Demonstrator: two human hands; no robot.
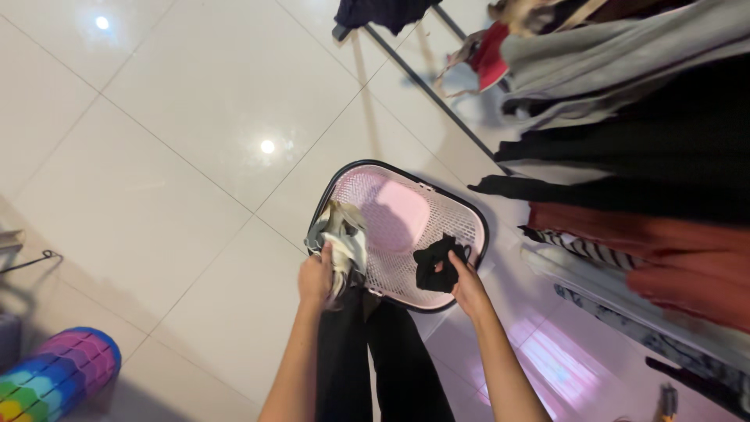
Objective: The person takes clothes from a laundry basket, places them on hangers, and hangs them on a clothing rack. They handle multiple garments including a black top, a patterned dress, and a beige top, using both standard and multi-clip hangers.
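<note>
A pink laundry basket (457,212) with a dark rim stands on the tiled floor in front of my legs. My left hand (315,280) grips a bunched pale and grey patterned cloth (341,238) at the basket's left rim. My right hand (467,283) holds a small crumpled black garment (436,262) at the basket's near right rim. Inside, the basket shows its bare pink bottom.
A drying rack at the right carries hanging clothes: grey cloth (617,55), black garments (648,156), a rust-red piece (680,250) and a striped one (578,248). A rainbow-coloured cylinder (55,375) lies at the lower left. The rack's dark bar (422,82) crosses the floor above.
</note>
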